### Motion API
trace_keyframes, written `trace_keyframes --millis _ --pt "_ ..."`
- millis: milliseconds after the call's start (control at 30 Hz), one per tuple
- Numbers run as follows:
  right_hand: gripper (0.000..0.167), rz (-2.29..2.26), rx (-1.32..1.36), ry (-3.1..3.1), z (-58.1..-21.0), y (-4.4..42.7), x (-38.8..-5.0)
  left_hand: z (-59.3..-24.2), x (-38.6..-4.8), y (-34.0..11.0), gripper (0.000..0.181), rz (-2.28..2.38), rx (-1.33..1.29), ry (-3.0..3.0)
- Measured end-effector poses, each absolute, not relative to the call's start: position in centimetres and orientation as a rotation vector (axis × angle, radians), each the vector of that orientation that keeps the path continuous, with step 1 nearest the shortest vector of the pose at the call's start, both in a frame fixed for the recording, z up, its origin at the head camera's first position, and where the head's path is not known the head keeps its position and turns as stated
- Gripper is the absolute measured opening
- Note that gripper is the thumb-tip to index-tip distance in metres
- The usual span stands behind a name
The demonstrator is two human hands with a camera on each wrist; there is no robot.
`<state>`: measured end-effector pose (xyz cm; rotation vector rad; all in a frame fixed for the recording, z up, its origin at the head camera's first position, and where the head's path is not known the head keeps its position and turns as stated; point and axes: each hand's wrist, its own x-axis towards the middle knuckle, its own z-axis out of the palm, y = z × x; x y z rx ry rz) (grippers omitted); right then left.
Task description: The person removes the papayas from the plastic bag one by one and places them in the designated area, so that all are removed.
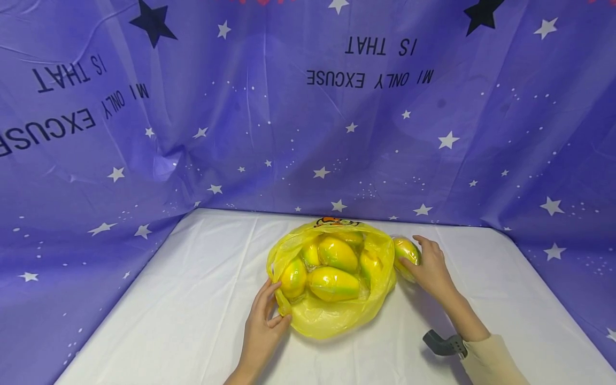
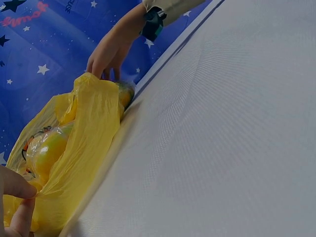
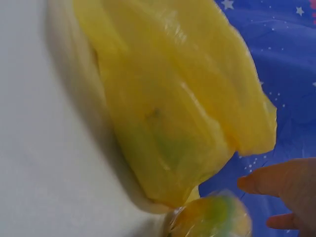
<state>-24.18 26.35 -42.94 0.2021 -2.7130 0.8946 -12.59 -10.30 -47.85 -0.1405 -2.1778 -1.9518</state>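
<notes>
A yellow plastic bag (image 1: 327, 321) lies with its mouth wide on the white cloth, holding several yellow-green mangoes (image 1: 334, 284) in clear wrap. My left hand (image 1: 263, 320) pinches the bag's left rim between thumb and finger, seen also in the left wrist view. Outside the bag, touching or nearly touching its right side, is another wrapped mango (image 1: 407, 255). Around this one my right hand (image 1: 434, 271) hovers with fingers spread. In the right wrist view a gap shows between those fingers (image 3: 264, 180) and the mango (image 3: 210, 217); the thumb is out of that view.
The white cloth (image 1: 192, 299) covers a table whose far edge runs just behind the bag. A purple curtain (image 1: 289, 133) with stars and lettering hangs behind and at both sides. A dark band (image 1: 444, 343) is on the right wrist, beside a beige sleeve.
</notes>
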Motion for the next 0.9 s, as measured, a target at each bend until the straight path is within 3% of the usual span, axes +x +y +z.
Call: trace_keyframes --millis 900 --pt "0.066 1.007 0.444 -2.535 -38.0 21.8 -20.2 -47.7 -12.6 -10.3 0.071 -1.944 -0.122 -2.192"
